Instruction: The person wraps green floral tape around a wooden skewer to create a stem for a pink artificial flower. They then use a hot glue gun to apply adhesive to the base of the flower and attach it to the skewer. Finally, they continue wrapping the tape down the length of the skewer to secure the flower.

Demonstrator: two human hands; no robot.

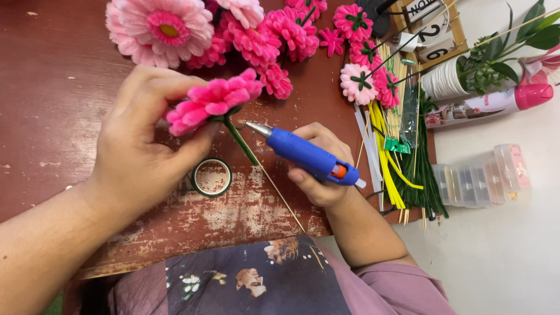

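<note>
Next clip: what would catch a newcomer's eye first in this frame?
At centre, the left hand pinches a bright pink fuzzy pipe-cleaner flower on a green-wrapped wooden stick, while the right hand aims a blue hot-glue gun at the stem just under the bloom. Behind them, a heap of finished pink flowers crowds the top of the worn red-brown wooden table. A small roll of green tape lies beside the left hand.

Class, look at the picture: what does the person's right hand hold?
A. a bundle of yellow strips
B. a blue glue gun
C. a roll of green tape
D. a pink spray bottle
B: the right hand grips the blue plastic glue gun, its metal nozzle pointing at the green stem of the pink fabric flower held in the left hand.
</note>
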